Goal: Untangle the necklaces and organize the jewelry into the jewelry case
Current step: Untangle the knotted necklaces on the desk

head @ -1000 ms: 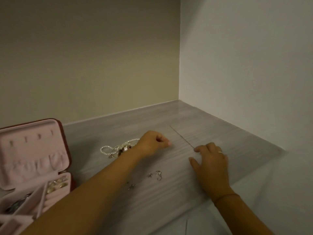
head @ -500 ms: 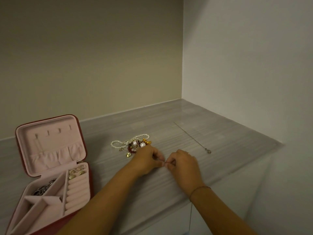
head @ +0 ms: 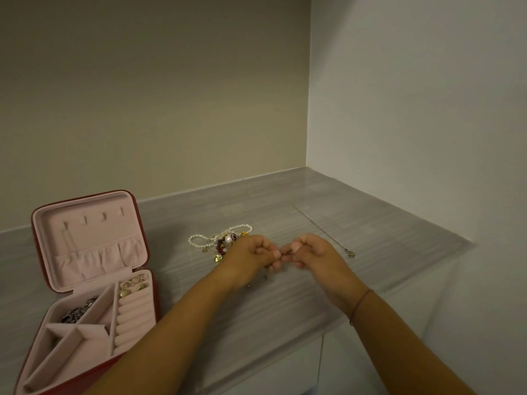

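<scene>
Currently: left hand (head: 251, 255), right hand (head: 315, 252) both pinch fine chain (head: 286, 253); hard pull risks snap, drop risks snagging on bead tangle (head: 225, 241).

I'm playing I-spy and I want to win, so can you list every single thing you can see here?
jewelry case: one, red outside and pink inside, open at the left on the counter
gold earrings: a few, gold, in the case above the ring rolls
dark chain: one clump, dark silvery, in a left compartment of the case
jewelry tangle: one pile, white pearls, red beads and gold charms, on the counter just beyond the left hand
thin chain: one, silvery, laid straight to the right of the hands
tiny piece: one, goldish, between both hands; too small to name
counter: one, grey
walls: two, beige and white, meeting in a corner
cord bracelet: one, dark, on the right wrist
left hand: one, pinches the tiny piece
right hand: one, pinches it too
</scene>
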